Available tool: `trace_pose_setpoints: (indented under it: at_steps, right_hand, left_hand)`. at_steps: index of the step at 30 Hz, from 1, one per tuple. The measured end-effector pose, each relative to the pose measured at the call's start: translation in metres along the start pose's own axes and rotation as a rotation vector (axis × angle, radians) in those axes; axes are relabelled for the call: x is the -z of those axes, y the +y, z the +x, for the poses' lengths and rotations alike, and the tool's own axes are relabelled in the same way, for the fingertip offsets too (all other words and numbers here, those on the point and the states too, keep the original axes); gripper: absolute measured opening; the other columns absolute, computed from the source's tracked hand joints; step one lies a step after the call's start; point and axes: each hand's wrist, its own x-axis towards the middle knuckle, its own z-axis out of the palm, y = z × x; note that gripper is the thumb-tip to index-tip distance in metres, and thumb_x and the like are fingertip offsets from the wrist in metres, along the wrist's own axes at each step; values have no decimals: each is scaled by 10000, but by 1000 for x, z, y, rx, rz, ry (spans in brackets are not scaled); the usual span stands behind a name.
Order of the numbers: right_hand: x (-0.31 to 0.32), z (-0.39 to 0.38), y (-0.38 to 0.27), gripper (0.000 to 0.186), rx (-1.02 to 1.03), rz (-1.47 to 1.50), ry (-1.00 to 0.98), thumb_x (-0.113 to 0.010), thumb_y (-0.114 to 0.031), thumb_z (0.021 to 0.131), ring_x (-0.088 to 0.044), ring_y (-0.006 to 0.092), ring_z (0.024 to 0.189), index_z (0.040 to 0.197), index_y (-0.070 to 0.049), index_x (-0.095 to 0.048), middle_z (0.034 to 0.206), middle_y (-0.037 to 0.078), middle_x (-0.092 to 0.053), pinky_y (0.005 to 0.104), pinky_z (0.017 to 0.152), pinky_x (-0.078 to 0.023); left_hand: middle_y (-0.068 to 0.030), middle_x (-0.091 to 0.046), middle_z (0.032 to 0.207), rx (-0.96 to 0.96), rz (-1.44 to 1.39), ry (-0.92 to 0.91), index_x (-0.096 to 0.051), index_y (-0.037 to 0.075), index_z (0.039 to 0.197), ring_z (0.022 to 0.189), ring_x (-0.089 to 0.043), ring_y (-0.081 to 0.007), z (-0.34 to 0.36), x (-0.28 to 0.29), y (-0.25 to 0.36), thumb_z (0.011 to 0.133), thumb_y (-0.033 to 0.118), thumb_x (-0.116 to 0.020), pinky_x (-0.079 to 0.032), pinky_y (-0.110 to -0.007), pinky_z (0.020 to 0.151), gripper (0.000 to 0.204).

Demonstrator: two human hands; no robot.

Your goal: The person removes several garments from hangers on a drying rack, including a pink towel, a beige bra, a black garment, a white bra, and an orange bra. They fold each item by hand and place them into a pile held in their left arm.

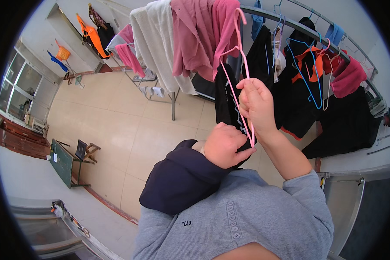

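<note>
My right hand (pixel 256 106) grips a pink wire hanger (pixel 236 50) by its lower part, held upright in front of the drying rail. A black garment (pixel 225 102) hangs on the hanger. My left hand (pixel 223 145) pinches the black garment and the hanger's lower end, just below my right hand. Both hands are close together in front of my chest, and a dark navy sleeve covers my left forearm.
A curved metal clothes rail (pixel 290 21) carries pink (pixel 195 39), white (pixel 158 41), black and orange clothes and blue hangers (pixel 307 82). Another rack (pixel 134 65) stands behind. Far below lie a tiled floor (pixel 117 130), a green board (pixel 61 162) and a small stool (pixel 86 151).
</note>
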Motion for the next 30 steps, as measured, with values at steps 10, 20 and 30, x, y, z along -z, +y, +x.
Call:
trace_pose_setpoints:
  at_steps: [10, 20, 30]
  right_hand:
    - [7, -3, 21, 206, 73, 132, -37, -470, -216, 1040, -304, 17, 475, 960, -33, -521, 612, -52, -384, 201, 416, -255]
    - [-3, -17, 21, 213, 147, 50, -75, -424, -203, 1056, -288, 22, 460, 960, -33, -508, 601, -49, -365, 202, 385, -266]
    - [-21, -4, 36, 234, 152, -9, -156, -427, -213, 1057, -289, 26, 430, 950, -21, -509, 583, -46, -371, 200, 370, -273]
  left_hand:
    - [-90, -575, 629, 50, -113, 41, -615, 61, 684, 621, -574, -287, -23, -6, 8, 731, 232, -778, -415, -401, 599, 240]
    - [-156, -562, 605, 213, -22, -65, -612, 7, 658, 608, -564, -343, -37, 12, 8, 773, 253, -761, -442, -446, 587, 310]
    - [-116, -575, 591, 325, -192, 52, -651, 19, 664, 593, -576, -278, -50, 0, 9, 748, 243, -770, -449, -409, 578, 267]
